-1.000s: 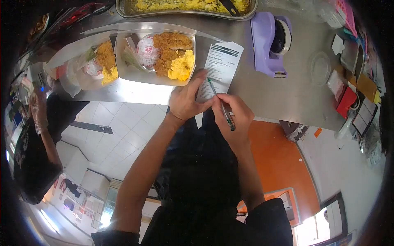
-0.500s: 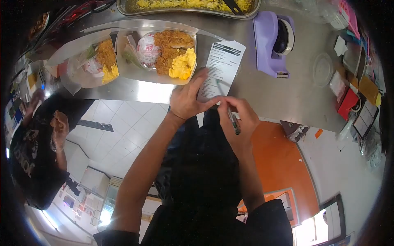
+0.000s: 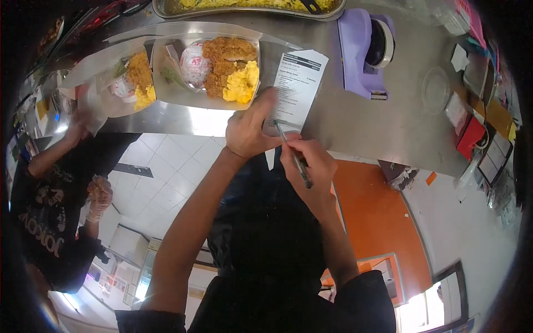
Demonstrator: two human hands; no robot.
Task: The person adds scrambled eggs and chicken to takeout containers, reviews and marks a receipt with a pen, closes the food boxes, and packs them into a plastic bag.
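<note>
A printed paper receipt (image 3: 300, 83) lies on the steel counter. My left hand (image 3: 248, 130) rests on its lower left edge, fingers and thumb spread apart. Pinched in my right hand (image 3: 310, 164) is a green-tipped pen (image 3: 296, 158), its tip on the lower part of the receipt. Left of the receipt stands an open white box (image 3: 161, 83) with fried chicken (image 3: 222, 58), scrambled egg (image 3: 241, 83) and a round wrapped item (image 3: 195, 65). A second box (image 3: 112, 109) with similar food is further left.
A purple tape dispenser (image 3: 355, 55) stands right of the receipt, near a clear round lid (image 3: 436, 90). A metal tray (image 3: 250, 12) of egg is at the back. Packets and a red item (image 3: 472, 137) crowd the right. At far left, a co-worker (image 3: 50, 222) wears clear gloves.
My right hand and the pen have moved slightly left, with the pen tip lower on the receipt. My left hand has shifted slightly. The co-worker has moved closer and changed the position of both hands.
</note>
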